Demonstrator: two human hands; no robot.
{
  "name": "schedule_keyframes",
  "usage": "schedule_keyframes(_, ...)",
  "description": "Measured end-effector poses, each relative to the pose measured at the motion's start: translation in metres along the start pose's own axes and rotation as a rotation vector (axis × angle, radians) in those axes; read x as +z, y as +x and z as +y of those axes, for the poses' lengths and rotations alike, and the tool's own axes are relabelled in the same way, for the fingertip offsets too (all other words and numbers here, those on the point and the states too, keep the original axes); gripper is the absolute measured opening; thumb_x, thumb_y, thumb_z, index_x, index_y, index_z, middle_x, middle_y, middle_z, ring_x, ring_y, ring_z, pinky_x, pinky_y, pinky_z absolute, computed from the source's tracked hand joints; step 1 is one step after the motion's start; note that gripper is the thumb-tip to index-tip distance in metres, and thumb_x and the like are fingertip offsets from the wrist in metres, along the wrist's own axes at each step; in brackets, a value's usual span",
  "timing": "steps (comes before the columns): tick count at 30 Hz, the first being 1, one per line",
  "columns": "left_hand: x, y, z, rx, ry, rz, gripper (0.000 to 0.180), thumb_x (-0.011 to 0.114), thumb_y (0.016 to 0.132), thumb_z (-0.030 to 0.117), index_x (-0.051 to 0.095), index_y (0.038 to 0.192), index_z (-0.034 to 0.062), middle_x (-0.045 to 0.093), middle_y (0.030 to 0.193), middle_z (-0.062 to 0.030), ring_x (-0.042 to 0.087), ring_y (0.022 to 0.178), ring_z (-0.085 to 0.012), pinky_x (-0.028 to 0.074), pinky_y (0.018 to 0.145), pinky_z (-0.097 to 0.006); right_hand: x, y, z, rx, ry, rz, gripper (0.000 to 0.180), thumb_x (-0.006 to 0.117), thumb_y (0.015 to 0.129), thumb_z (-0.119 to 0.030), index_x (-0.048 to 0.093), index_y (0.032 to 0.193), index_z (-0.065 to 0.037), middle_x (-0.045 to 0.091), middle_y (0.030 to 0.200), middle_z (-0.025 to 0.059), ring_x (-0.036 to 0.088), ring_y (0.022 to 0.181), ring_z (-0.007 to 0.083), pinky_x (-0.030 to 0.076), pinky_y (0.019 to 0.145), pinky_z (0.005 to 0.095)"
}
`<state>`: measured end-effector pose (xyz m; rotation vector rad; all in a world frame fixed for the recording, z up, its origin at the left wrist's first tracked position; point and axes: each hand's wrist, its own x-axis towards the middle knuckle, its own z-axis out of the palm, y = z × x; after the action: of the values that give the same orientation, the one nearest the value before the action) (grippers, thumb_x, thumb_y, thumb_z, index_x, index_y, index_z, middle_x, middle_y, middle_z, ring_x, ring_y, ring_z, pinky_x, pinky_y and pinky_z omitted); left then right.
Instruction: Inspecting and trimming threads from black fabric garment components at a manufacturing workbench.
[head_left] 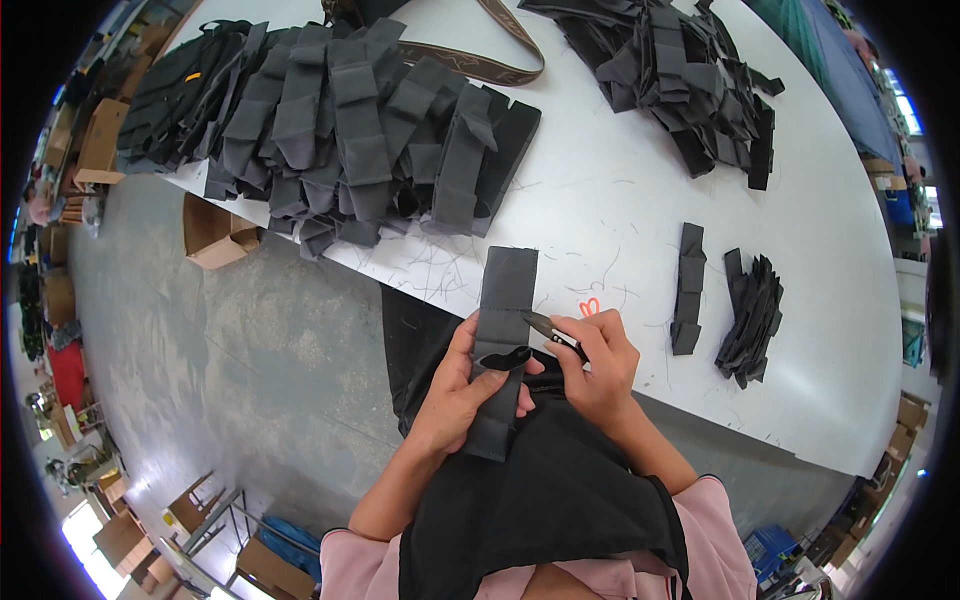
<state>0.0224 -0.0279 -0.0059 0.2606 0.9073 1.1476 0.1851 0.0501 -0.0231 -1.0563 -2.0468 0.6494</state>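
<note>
My left hand (pixel 450 400) is closed on a dark grey fabric strip (pixel 508 280) with stitched folds, thumb on its front and fingers behind. One fold of the strip gapes beside the thumb. Its upper end reaches over the edge of the white table, and its lower end hangs over my black apron. In my right hand (pixel 603 358) is a pair of thread snips (pixel 543 325), dark and pointed. Their tips touch or nearly touch the strip's right edge; whether a thread lies between the blades is too small to tell.
A large heap of similar grey strips (pixel 360 140) covers the table's left part, with another pile (pixel 680 80) at the far right. A single strip (pixel 688 290) and a small bundle (pixel 752 320) lie right. Loose threads litter the white table (pixel 600 215). A cardboard box (pixel 215 235) stands below left.
</note>
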Motion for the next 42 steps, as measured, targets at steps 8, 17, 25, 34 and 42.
schedule_keyframes(8, 0.0, 0.0, 0.001, -0.048, 0.042, 0.02, 0.061, 0.043, 0.091, -0.001, 0.013, 0.143, 0.0125, 0.057, 0.107, -0.0222, 0.062, 0.076, -0.0208, 0.053, 0.068, -0.03, -0.002, 0.009, -0.006, 0.034, 0.114, -0.031, 0.026, 0.068, 0.069, 0.003, 0.065, 0.094, -0.004, 0.052, 0.074, 0.0069, 0.05, 0.053, 0.018, 0.04, 0.047, 0.027)
schedule_keyframes(17, 0.002, -0.001, -0.001, -0.078, 0.113, 0.051, 0.063, 0.04, 0.09, -0.005, 0.012, 0.143, 0.0123, 0.055, 0.108, -0.0216, 0.061, 0.074, -0.0199, 0.053, 0.068, -0.03, 0.001, 0.025, -0.007, -0.103, 0.047, -0.245, 0.033, 0.069, 0.067, -0.002, 0.063, 0.099, -0.005, 0.052, 0.076, 0.0054, 0.053, 0.055, 0.0187, 0.042, 0.048, 0.0295)
schedule_keyframes(25, 0.001, 0.0, -0.003, -0.029, 0.201, 0.072, 0.061, 0.041, 0.089, -0.007, 0.015, 0.142, 0.0076, 0.053, 0.105, -0.0167, 0.061, 0.073, -0.0187, 0.052, 0.066, -0.029, 0.002, 0.02, -0.011, -0.164, -0.072, -0.189, 0.031, 0.069, 0.069, -0.004, 0.064, 0.099, -0.006, 0.049, 0.072, 0.0043, 0.05, 0.052, 0.0195, 0.04, 0.046, 0.029)
schedule_keyframes(34, -0.017, 0.009, 0.006, -0.048, 0.026, 0.036, 0.043, 0.053, 0.093, 0.023, 0.033, 0.124, 0.0007, 0.056, 0.116, -0.0207, 0.065, 0.08, -0.0228, 0.054, 0.069, -0.03, -0.006, 0.021, -0.003, 0.312, 0.335, -0.207, 0.021, 0.06, 0.074, 0.006, 0.063, 0.094, -0.001, 0.045, 0.078, 0.0057, 0.047, 0.065, 0.0129, 0.039, 0.057, 0.0231)
schedule_keyframes(42, -0.022, 0.008, 0.004, 0.06, -0.087, 0.023, 0.05, 0.052, 0.094, 0.028, 0.029, 0.131, 0.0032, 0.054, 0.122, -0.0166, 0.061, 0.092, -0.0187, 0.051, 0.082, -0.031, -0.015, 0.01, -0.029, 0.049, 0.125, -0.355, 0.028, 0.066, 0.072, -0.002, 0.061, 0.099, -0.004, 0.05, 0.08, 0.0087, 0.053, 0.06, 0.0238, 0.043, 0.051, 0.0314)
